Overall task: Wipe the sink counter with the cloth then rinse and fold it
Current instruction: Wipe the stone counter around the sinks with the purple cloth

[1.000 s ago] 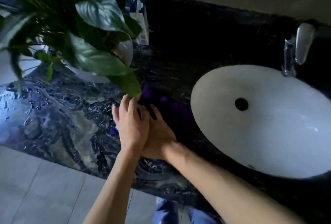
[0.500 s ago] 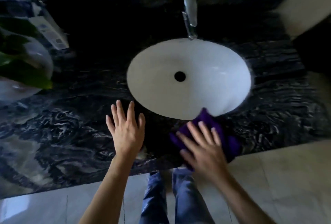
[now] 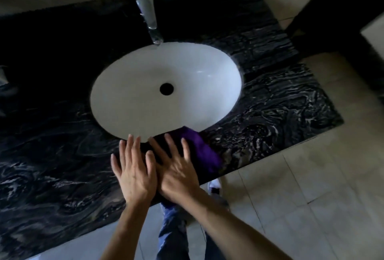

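Broadly, dark veined counter [image 3: 280, 114] fills view; white oval sink [image 3: 145, 85] set into it, faucet [image 3: 148, 13] behind; purple cloth [image 3: 204, 151] on front edge below sink; right hand [image 3: 178, 170] flat on cloth, fingers straight; left hand [image 3: 134, 171] flat beside it, fingers spread.

Two hands [image 3: 135, 174] [image 3: 176, 172], one cloth [image 3: 204, 151], one sink [image 3: 128, 101], one tap [image 3: 148, 17].
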The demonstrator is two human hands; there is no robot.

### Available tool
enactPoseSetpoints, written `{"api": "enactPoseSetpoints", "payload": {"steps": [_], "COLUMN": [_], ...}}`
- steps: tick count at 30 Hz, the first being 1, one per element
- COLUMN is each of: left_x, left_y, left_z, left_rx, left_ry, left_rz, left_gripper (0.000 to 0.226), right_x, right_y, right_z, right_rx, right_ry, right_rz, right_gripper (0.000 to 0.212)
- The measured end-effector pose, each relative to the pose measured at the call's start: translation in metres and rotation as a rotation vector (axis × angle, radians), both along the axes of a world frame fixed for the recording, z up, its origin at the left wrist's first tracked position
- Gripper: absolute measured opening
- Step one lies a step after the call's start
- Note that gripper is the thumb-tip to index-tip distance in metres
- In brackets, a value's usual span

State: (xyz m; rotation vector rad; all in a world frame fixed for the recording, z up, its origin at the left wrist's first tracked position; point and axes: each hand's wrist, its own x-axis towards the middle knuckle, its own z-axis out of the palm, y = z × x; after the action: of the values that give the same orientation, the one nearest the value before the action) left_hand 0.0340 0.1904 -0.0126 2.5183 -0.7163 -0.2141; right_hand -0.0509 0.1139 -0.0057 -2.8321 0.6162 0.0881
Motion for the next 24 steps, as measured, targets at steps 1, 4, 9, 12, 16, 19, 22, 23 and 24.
{"api": "enactPoseSetpoints", "payload": {"steps": [1, 4, 9, 12, 16, 19, 22, 23, 24], "left_x": [-0.004, -0.022, -0.080, -0.108, -0.118, -0.120, -0.119, -0.117, -0.115], "left_y": [-0.006, -0.040, -0.131, -0.183, -0.228, -0.241, -0.251, -0.253, -0.256], "left_z": [0.000, 0.001, 0.004, 0.010, 0.017, 0.017, 0.018, 0.019, 0.021], "left_rx": [0.005, 0.057, 0.199, 0.257, 0.188, 0.189, 0.159, 0.141, 0.131], "left_ry": [0.005, -0.011, -0.016, 0.006, 0.127, 0.180, 0.185, 0.191, 0.195], "left_rz": [0.004, -0.052, -0.314, -0.323, -0.263, -0.230, -0.207, -0.215, -0.232], "left_gripper": [0.064, 0.063, 0.058, 0.054, 0.066, 0.073, 0.065, 0.061, 0.058], "right_x": [-0.010, -0.056, -0.160, -0.203, -0.185, -0.154, -0.144, -0.149, -0.160], "right_y": [-0.010, -0.054, -0.193, -0.283, -0.268, -0.186, -0.155, -0.168, -0.188], "right_z": [0.000, -0.002, -0.004, 0.001, 0.001, -0.003, -0.002, -0.001, -0.002], "right_rx": [0.012, 0.003, -0.163, -0.142, -0.166, -0.136, -0.044, -0.029, -0.038], "right_ry": [-0.040, -0.098, -0.023, 0.106, 0.096, 0.040, 0.024, 0.011, -0.008], "right_rz": [0.013, -0.095, -0.458, -0.701, -0.836, -0.581, -0.366, -0.326, -0.319], "right_gripper": [0.057, 0.051, 0.053, 0.057, 0.060, 0.063, 0.067, 0.063, 0.058]}}
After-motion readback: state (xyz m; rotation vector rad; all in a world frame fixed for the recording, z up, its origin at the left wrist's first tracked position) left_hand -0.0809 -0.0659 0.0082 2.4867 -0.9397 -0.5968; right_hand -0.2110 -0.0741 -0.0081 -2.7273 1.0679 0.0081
